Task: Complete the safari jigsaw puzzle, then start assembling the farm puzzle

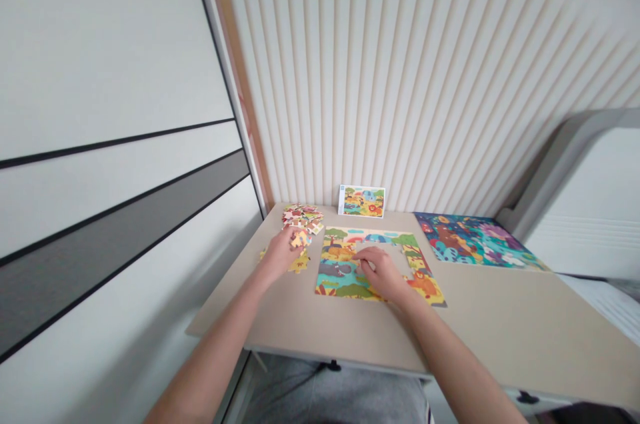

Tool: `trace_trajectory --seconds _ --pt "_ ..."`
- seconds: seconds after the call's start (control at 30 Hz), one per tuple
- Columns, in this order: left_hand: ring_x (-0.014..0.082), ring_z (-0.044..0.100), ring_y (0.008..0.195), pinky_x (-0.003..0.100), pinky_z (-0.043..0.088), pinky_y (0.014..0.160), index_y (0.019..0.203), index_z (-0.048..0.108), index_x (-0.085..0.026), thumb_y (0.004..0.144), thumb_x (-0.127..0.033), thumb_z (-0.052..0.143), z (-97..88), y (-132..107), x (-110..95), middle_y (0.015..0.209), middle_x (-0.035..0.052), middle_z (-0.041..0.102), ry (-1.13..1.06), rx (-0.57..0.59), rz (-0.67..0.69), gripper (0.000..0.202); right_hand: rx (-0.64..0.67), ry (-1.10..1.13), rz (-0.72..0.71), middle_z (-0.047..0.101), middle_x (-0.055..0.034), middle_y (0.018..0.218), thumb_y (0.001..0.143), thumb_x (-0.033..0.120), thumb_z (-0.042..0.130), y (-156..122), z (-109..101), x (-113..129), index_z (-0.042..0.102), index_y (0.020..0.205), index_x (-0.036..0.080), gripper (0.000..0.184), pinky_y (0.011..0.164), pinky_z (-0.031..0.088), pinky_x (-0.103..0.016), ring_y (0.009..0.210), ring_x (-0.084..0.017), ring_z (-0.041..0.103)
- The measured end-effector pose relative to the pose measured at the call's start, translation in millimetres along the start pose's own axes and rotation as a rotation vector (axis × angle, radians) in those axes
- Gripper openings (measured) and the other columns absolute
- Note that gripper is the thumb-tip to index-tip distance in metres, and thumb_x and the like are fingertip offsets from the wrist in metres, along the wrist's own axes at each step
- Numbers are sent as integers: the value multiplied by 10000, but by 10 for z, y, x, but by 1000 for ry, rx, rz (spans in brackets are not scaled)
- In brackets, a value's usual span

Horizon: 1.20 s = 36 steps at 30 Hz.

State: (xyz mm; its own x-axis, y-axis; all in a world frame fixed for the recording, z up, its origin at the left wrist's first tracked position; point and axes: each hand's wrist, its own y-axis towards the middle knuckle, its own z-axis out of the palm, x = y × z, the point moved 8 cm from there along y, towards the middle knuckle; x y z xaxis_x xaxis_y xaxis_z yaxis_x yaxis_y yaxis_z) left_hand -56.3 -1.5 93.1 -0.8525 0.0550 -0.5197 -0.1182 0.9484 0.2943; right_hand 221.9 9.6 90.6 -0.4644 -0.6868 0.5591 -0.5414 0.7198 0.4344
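A partly assembled animal jigsaw puzzle [340, 271] lies on the beige table [475, 317], with a bare gap near its upper right. My right hand [381, 271] rests on the puzzle beside that gap, fingers curled down onto a piece. My left hand [283, 252] reaches to the left of the puzzle and pinches a yellow puzzle piece [300, 239] at the edge of the loose pile [303, 216]. A few more yellow pieces [299, 265] lie under that hand.
A small reference picture card [361, 201] leans against the ribbed wall at the table's back. A finished colourful puzzle [473, 241] lies at the right. A white cabinet stands to the left, a bed edge to the right.
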Motion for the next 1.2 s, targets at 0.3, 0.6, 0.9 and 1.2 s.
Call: trace_trajectory --seconds 0.3,0.6,0.9,1.2 --pt "140 668 666 266 547 654 990 516 -196 827 -429 702 829 63 -1021 804 -6 654 -1104 195 -18 340 -2 253 206 728 -37 932 980 483 448 16 37 -170 683 1105 197 391 735 515 -277 816 -182 654" --pt "154 688 654 229 503 547 1017 639 -163 858 -515 665 1132 -135 -952 855 60 728 -983 343 -50 387 -126 457 293 675 -25 774 907 548 558 57 -92 -387 670 983 175 397 682 485 -278 715 -169 611" --pt "211 669 938 335 511 879 974 653 -198 951 -273 524 812 -82 -891 965 65 712 -327 -4 245 151 -385 294 391 715 -82 868 882 604 533 -5 -462 -881 707 1113 127 558 660 481 -297 728 -194 600" --pt "261 604 1059 406 452 974 1073 638 -200 887 -169 581 863 -39 -766 1076 91 682 -39 -18 250 198 -338 123 464 753 -88 842 843 565 565 -88 -588 -1389 769 1007 114 521 702 476 -319 753 -234 650"
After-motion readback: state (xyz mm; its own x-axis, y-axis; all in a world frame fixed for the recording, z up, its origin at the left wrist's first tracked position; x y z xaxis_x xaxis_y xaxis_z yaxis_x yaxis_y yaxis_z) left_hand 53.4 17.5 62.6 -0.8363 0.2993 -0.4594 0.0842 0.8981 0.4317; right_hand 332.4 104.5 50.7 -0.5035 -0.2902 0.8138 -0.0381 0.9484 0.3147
